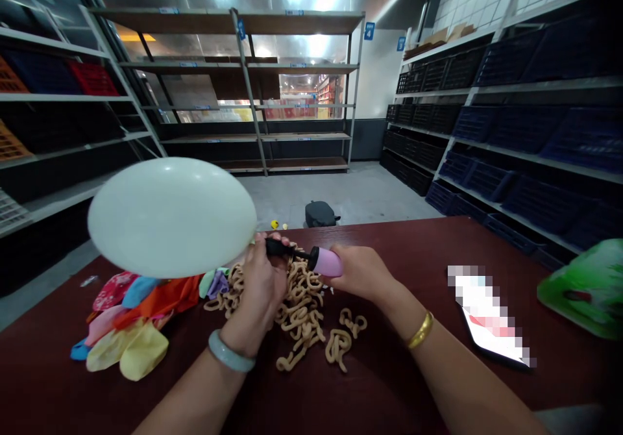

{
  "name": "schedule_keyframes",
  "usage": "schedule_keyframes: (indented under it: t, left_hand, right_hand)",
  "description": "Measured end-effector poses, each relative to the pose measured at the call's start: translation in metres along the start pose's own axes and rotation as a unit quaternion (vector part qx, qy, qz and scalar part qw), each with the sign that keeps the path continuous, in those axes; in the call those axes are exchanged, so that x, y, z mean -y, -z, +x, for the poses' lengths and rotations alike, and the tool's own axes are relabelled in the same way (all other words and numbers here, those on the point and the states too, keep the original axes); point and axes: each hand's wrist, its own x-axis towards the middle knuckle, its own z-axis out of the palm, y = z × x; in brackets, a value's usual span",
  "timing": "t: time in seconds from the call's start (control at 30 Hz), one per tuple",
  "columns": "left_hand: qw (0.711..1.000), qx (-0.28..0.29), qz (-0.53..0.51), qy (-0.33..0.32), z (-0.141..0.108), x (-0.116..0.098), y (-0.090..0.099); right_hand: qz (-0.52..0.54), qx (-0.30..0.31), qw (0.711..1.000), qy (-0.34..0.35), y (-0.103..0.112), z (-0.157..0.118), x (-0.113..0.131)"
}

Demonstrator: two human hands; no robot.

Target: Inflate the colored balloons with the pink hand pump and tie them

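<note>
A large pale mint-white balloon [172,217], inflated, stands out to the left of my left hand [263,289]. That hand is closed around the black end of a hand balloon pump [328,262], where the balloon's neck meets it; the neck is mostly hidden by my fingers. My right hand [363,271] grips the pump's pink end, with a dark rod showing between the two hands. Beneath them lies a heap of tan, looped, twisted pieces [302,321]. Colourful limp balloons [143,350] are piled left of my left hand.
The dark red table [399,383] holds a phone [491,318] at the right and a green plastic bag [584,289] at its right edge. A dark bag [320,213] sits on the floor beyond. Shelves with crates [516,123] line the sides.
</note>
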Motion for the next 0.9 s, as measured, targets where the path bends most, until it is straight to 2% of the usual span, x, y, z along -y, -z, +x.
schedule_keyframes:
  t: [0.13, 0.27, 0.37, 0.43, 0.73, 0.8, 0.9]
  left_hand:
    - [0.999, 0.041, 0.000, 0.026, -0.018, 0.011, -0.006]
    - [0.999, 0.054, 0.007, 0.006, -0.020, 0.001, -0.010]
    - [0.998, 0.055, 0.006, 0.002, -0.012, -0.011, -0.010]
    - [0.999, 0.036, -0.002, -0.008, -0.002, -0.020, -0.006]
    - [0.997, -0.023, -0.041, -0.058, 0.043, -0.074, 0.024]
    - [0.997, -0.025, -0.042, -0.061, 0.045, -0.076, 0.026]
    - [0.996, -0.016, -0.034, -0.081, 0.043, -0.069, 0.026]
  right_hand:
    - [0.021, -0.012, 1.000, -0.001, -0.002, -0.003, 0.010]
    - [0.057, -0.013, 0.998, -0.005, -0.008, -0.002, 0.021]
    - [0.085, -0.006, 0.996, -0.004, -0.013, 0.000, 0.024]
    - [0.089, 0.003, 0.996, -0.006, -0.014, 0.001, 0.024]
    - [0.094, 0.034, 0.995, 0.007, -0.011, 0.000, 0.010]
    - [0.092, 0.042, 0.995, 0.006, -0.010, 0.000, 0.008]
    - [0.080, 0.048, 0.996, 0.007, -0.009, 0.002, 0.003]
